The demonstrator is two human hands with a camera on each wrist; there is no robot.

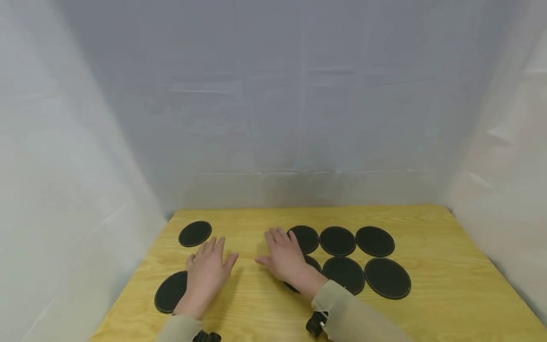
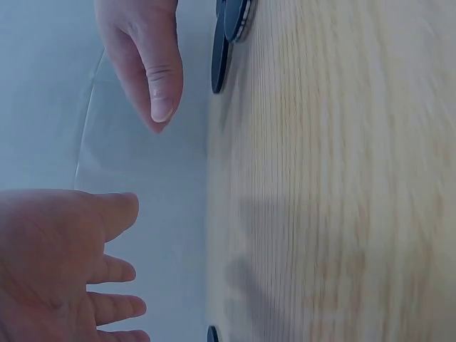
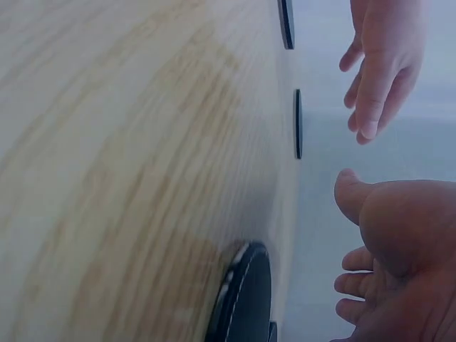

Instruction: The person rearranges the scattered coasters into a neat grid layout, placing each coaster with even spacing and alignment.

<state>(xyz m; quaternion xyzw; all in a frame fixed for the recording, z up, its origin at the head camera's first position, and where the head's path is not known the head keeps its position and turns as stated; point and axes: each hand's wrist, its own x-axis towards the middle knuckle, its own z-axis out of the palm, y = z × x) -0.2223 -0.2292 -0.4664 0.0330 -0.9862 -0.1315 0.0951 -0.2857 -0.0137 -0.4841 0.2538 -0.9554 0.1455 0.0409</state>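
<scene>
My left hand point(image 1: 207, 274) hovers over the wooden table with its fingers extended and thumb spread, holding nothing. Partly behind its wrist lies a round black coaster point(image 1: 168, 293), and another black coaster point(image 1: 195, 233) lies beyond the fingertips. My right hand point(image 1: 285, 256) is likewise raised and bare, palm down, overlapping the leftmost coasters of a group in the head view. In that group, black coasters lie flat in two rows, among them a middle back one point(image 1: 337, 241) and a right front one point(image 1: 387, 278). Pale stitching runs along a coaster's edge point(image 3: 246, 299) in the right wrist view.
The light wood table point(image 1: 448, 285) has pale sheeting around it: a back wall point(image 1: 273, 118), a left side point(image 1: 64, 190) and a right side point(image 1: 504, 180). Bare wood lies between the two hands. A black device point(image 1: 317, 324) sits at the right wrist.
</scene>
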